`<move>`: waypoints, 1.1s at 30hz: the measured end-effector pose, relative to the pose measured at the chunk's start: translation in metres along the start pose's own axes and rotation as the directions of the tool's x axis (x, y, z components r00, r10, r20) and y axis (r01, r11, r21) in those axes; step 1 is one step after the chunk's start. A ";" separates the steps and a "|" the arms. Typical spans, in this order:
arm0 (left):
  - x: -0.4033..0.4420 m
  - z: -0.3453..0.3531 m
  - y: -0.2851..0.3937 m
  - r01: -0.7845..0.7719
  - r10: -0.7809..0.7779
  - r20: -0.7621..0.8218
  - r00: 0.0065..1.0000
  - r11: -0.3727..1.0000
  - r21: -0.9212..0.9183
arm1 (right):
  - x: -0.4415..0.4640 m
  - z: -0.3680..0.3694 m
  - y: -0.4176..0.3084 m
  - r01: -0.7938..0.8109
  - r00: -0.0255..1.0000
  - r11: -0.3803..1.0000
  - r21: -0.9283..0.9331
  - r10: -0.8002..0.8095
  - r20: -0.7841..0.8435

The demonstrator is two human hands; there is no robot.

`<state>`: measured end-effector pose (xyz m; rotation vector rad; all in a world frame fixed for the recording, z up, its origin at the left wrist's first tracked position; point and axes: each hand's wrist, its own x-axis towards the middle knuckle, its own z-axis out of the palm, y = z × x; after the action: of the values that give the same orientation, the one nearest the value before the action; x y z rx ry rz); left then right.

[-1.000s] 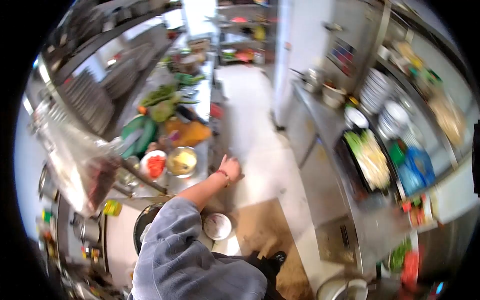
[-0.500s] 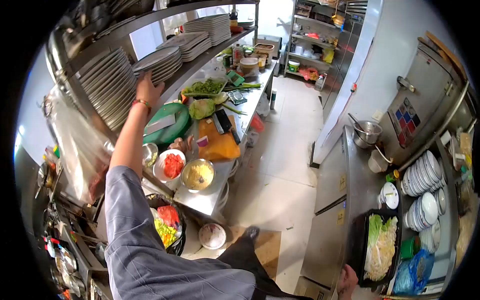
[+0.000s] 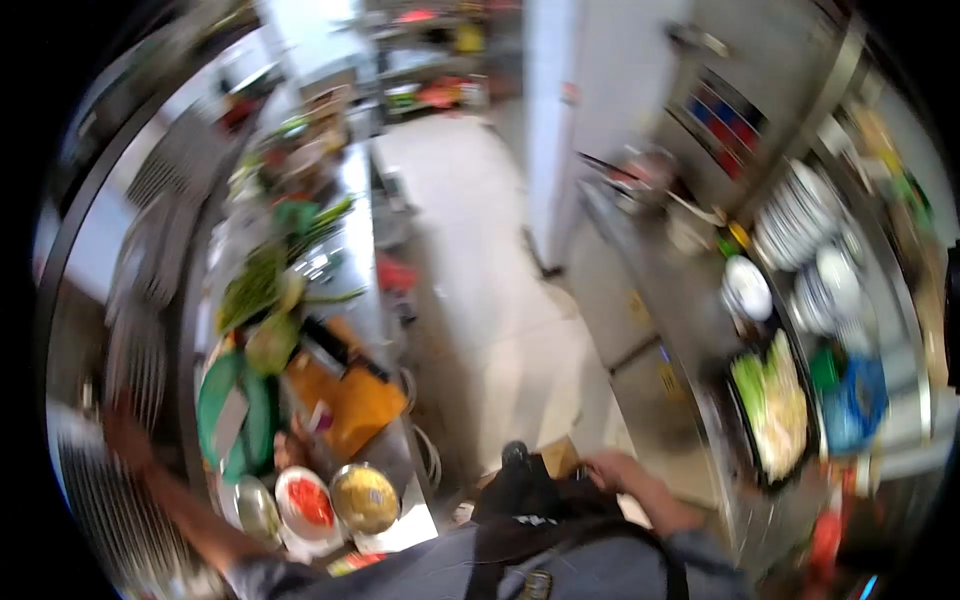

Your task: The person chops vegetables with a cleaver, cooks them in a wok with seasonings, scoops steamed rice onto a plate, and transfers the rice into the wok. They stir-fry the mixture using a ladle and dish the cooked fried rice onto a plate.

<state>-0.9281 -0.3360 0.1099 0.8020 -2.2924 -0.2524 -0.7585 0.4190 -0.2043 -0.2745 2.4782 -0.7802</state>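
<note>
My left hand (image 3: 128,430) reaches to the shelf at the left, against the stacked plates (image 3: 135,375); its fingers are smeared by motion. Low in front of my body is my right hand (image 3: 608,470), with its fingers curled near the dark clothing; what it holds, if anything, cannot be made out. Right of my left arm stand a bowl of red pieces (image 3: 310,501) and a metal bowl of yellow food (image 3: 366,499). Behind them lie a green round board (image 3: 245,425) with a blade on it and an orange board (image 3: 350,400).
Leafy greens (image 3: 255,285) lie farther along the left counter. On the right counter (image 3: 690,290) are a black tray of pale vegetables (image 3: 775,410) and a metal pot (image 3: 645,175). Stacked bowls (image 3: 800,215) fill the right shelf. A tiled floor aisle (image 3: 480,270) runs between.
The view has swung and blurred. My left hand has stayed at the plates on the shelf, now lower in view. My right hand has come in from the right counter's edge to before my body.
</note>
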 end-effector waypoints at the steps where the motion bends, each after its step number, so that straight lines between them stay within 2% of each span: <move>1: 0.005 -0.005 -0.002 -0.012 0.001 0.068 0.998 0.987 0.162 | 0.011 -0.023 -0.024 0.105 0.983 0.994 -0.029 -0.108 -0.146; 2: 0.002 -0.012 0.003 -0.023 -0.036 0.148 0.988 0.925 0.379 | 0.034 -0.034 -0.026 0.120 0.980 0.988 -0.095 -0.133 -0.145; 3: -0.011 -0.023 0.024 -0.082 -0.118 0.260 0.958 0.759 0.646 | 0.051 -0.063 -0.047 0.202 0.965 0.975 -0.092 -0.214 -0.149; 4: -0.026 -0.032 0.043 -0.179 -0.177 0.348 0.921 0.601 0.779 | 0.069 -0.098 -0.079 0.211 0.966 0.968 -0.139 -0.228 -0.121; 5: -0.037 -0.034 0.033 -0.371 0.342 0.146 0.928 0.818 0.440 | 0.082 -0.126 -0.113 0.354 0.905 0.934 0.045 -0.330 -0.270; 6: -0.049 -0.034 0.034 -0.639 0.636 -0.263 0.726 0.765 0.087 | 0.107 -0.142 -0.141 0.560 0.778 0.810 0.175 -0.440 -0.449; 7: -0.070 -0.038 0.059 -0.632 0.621 -0.279 0.732 0.772 0.061 | 0.131 -0.155 -0.175 0.721 0.642 0.643 0.257 -0.482 -0.596; 8: -0.094 -0.046 0.086 -0.621 0.602 -0.294 0.742 0.783 0.038 | 0.140 -0.181 -0.215 0.658 0.746 0.618 0.430 -0.460 -0.481; 9: -0.117 -0.050 0.117 -0.624 0.606 -0.295 0.739 0.780 0.038 | 0.142 -0.213 -0.249 0.658 0.746 0.692 0.297 -0.549 -0.377; 10: -0.141 -0.049 0.152 -0.666 0.617 -0.295 0.730 0.739 -0.103 | 0.162 -0.211 -0.271 0.686 0.706 0.375 0.624 -0.549 -0.447; 11: -0.167 -0.047 0.186 -0.693 0.628 -0.297 0.719 0.680 -0.240 | 0.153 -0.228 -0.298 0.387 0.825 0.127 0.913 -0.491 -0.281; 12: -0.196 -0.044 0.218 -0.657 0.614 -0.238 0.752 0.671 -0.343 | 0.154 -0.238 -0.309 0.253 0.840 -0.008 0.967 -0.494 -0.224; 13: -0.208 -0.035 0.239 -0.775 0.738 -0.279 0.614 0.497 -0.391 | 0.147 -0.246 -0.311 0.218 0.810 -0.137 0.966 -0.526 -0.257; 14: -0.222 -0.018 0.257 -0.854 0.814 -0.281 0.508 0.433 -0.289 | 0.140 -0.252 -0.306 0.182 0.784 -0.261 0.948 -0.543 -0.300; 15: -0.229 0.002 0.272 -0.866 0.874 -0.316 0.370 0.202 -0.457 | 0.138 -0.246 -0.294 0.325 0.847 -0.291 0.900 -0.333 -0.414; 16: -0.241 0.024 0.287 -0.809 0.873 -0.299 0.386 0.165 -0.564 | 0.140 -0.250 -0.267 0.502 0.800 -0.176 0.847 -0.278 -0.532; 17: -0.251 0.039 0.301 -0.735 0.915 -0.189 0.358 0.151 -0.661 | 0.129 -0.244 -0.241 0.521 0.805 -0.315 0.793 -0.128 -0.579; 18: -0.259 0.057 0.316 -0.702 0.941 -0.163 0.298 0.100 -0.706 | 0.121 -0.243 -0.211 0.643 0.748 -0.212 0.736 -0.031 -0.662; 19: -0.278 0.088 0.338 -0.579 0.858 -0.228 0.460 0.095 -0.810 | 0.112 -0.247 -0.179 0.655 0.755 -0.003 0.755 0.041 -0.655; 20: -0.312 0.105 0.373 -0.102 0.651 0.057 0.757 0.203 -0.974 | 0.106 -0.248 -0.150 0.640 0.763 0.024 0.768 0.093 -0.639; 21: -0.328 0.143 0.389 0.063 0.530 0.190 0.827 0.248 -0.967 | 0.102 -0.250 -0.126 0.626 0.779 -0.140 0.767 0.160 -0.606; 22: -0.334 0.168 0.401 0.610 0.653 0.523 0.548 0.117 -0.784 | 0.101 -0.252 -0.096 0.595 0.798 -0.143 0.791 0.223 -0.561; 23: -0.340 0.181 0.423 0.947 0.643 0.750 0.157 0.116 -0.298 | 0.096 -0.258 -0.077 0.613 0.778 -0.160 0.774 0.294 -0.555; 24: -0.358 0.194 0.452 0.995 0.672 0.740 -0.024 0.090 -0.049 | 0.096 -0.262 -0.051 0.632 0.736 -0.097 0.769 0.388 -0.555; 25: -0.366 0.204 0.488 0.985 0.711 0.693 -0.120 0.170 -0.004 | 0.094 -0.270 -0.018 0.573 0.755 -0.084 0.815 0.442 -0.485; 26: -0.374 0.215 0.525 0.967 0.741 0.637 -0.214 0.254 0.029 | 0.091 -0.279 0.011 0.569 0.737 -0.146 0.809 0.527 -0.423; 27: -0.383 0.216 0.567 0.946 0.716 0.648 -0.260 0.323 0.022 | 0.092 -0.291 0.059 0.549 0.777 -0.127 0.826 0.442 -0.449; 28: -0.392 0.221 0.608 0.920 0.685 0.662 -0.304 0.391 0.017 | 0.094 -0.304 0.098 0.530 0.776 -0.319 0.785 0.557 -0.297; 29: -0.398 0.222 0.651 0.886 0.670 0.657 -0.346 0.464 -0.007 | 0.097 -0.322 0.136 0.647 0.710 -0.256 0.719 0.546 -0.444; 30: -0.402 0.225 0.691 0.840 0.647 0.654 -0.392 0.541 -0.032 | 0.104 -0.328 0.187 0.612 0.458 0.210 0.762 0.691 -0.559; 31: -0.403 0.231 0.727 0.783 0.597 0.628 -0.500 0.621 0.034 | 0.116 -0.329 0.244 0.376 0.184 0.607 0.700 0.692 -0.698; 33: -0.403 0.242 0.770 0.756 0.591 0.631 -0.503 0.654 -0.009 | 0.146 -0.335 0.345 0.121 0.247 0.799 0.589 0.550 -0.798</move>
<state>-1.2253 0.5095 0.0050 -0.0213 -2.4673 -3.5063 -1.0736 0.8096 -0.2326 1.1767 2.9619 -1.9081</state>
